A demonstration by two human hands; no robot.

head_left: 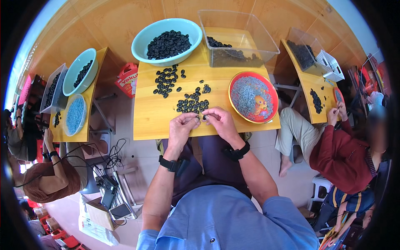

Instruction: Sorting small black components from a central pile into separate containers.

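Left hand: here the left hand (183,126) pinches, thumb and forefinger together on a small black piece (197,117).
Right hand: and the right hand (223,125) matches it, fingertips clamped on a second piece (204,118), also black and small.
Gap: just a sliver between the two pinches, the tips near each other but apart.
Front edge: the near edge of the table (156,121) runs just below the grip, both wrists on the person's side of it.
Room: bare yellow wood spreads left of the left hand; to the right, the red bowl (274,91) of grey bits sits near the right hand and narrows the space.
Beyond the grip: loose pieces (192,103) crowd in just past the fingertips, more scattered farther off to the left; at the back, the blue basin (139,55) on the left, the clear bin (266,53) on the right.
Long axis: fingers cover most of both held pieces, so their direction I cannot tell; the loose ones are ovals, many lying roughly side to side.
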